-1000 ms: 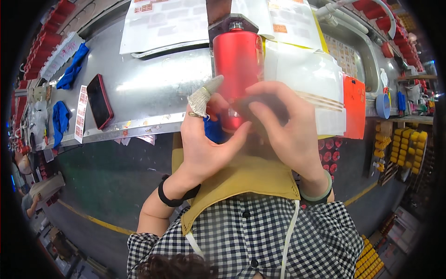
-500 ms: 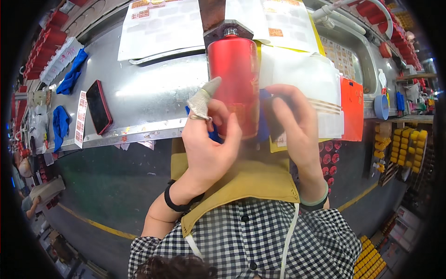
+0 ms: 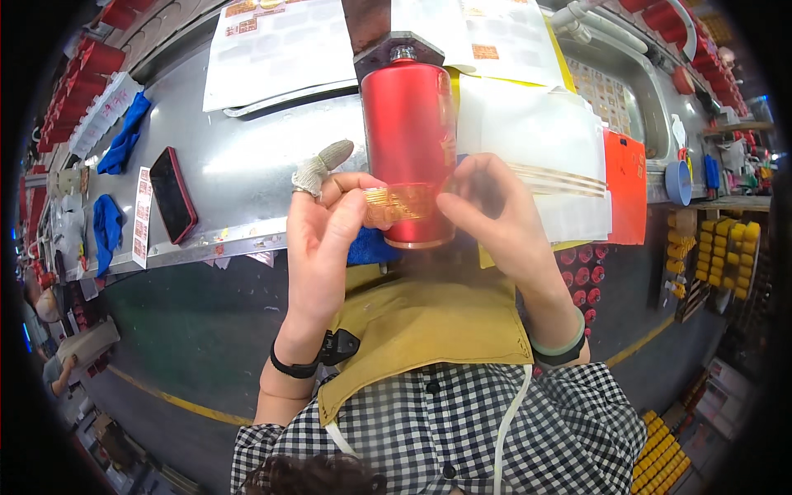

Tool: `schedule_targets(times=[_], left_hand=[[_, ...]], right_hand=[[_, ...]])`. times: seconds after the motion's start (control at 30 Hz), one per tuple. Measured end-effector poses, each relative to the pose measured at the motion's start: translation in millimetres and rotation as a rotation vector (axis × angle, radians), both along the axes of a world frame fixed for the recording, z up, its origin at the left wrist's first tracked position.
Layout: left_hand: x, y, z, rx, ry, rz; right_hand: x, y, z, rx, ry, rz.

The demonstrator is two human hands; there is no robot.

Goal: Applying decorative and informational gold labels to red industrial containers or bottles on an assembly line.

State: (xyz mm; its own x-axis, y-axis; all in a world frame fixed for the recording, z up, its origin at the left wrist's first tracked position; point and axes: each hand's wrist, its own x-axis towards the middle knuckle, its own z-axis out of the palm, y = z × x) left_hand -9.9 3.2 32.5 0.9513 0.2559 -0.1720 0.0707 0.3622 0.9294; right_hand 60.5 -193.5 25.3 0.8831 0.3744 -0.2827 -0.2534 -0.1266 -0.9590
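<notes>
A glossy red bottle (image 3: 404, 124) lies on its side in front of me, its neck end against a dark octagonal block (image 3: 396, 49) and its base toward me. Across its lower part runs a shiny gold decal strip (image 3: 408, 203). My left hand (image 3: 315, 247) pinches the strip's left end between thumb and fingers; its raised index finger wears a grey cloth finger cover (image 3: 326, 165). At the other end, my right hand (image 3: 511, 219) has thumb and curled fingers closed at the strip's edge, partly hidden behind the thumb. A blue cloth (image 3: 371, 247) shows under the bottle.
Decal sheets (image 3: 285, 58) lie at the back left, white papers (image 3: 528, 124) and a red-orange card (image 3: 624, 186) to the right. A phone (image 3: 173, 195) and blue cloths (image 3: 107, 231) are on the left metal bench. A sink (image 3: 619, 91) stands at the back right.
My left hand has shifted left and now pinches the gold strip's end. The right hand has come in against the bottle's right side. The bottle has moved slightly left.
</notes>
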Motion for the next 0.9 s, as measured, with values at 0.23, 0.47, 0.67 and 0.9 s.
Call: schedule_targets(times=[0.23, 0.47, 0.67, 0.9], left_hand=[[-1, -3, -4, -0.012, -0.049, -0.024], [-2, 2, -11, 0.048, 0.035, -0.006], [0, 4, -13, 0.04, 0.036, -0.014], [-1, 1, -13, 0.033, 0.022, -0.003]], right_hand=[[2, 0, 5, -0.062, -0.011, 0.017], [3, 0, 5, -0.061, 0.005, 0.025], [3, 1, 5, -0.052, -0.008, 0.018], [3, -1, -1, -0.049, 0.004, 0.016]])
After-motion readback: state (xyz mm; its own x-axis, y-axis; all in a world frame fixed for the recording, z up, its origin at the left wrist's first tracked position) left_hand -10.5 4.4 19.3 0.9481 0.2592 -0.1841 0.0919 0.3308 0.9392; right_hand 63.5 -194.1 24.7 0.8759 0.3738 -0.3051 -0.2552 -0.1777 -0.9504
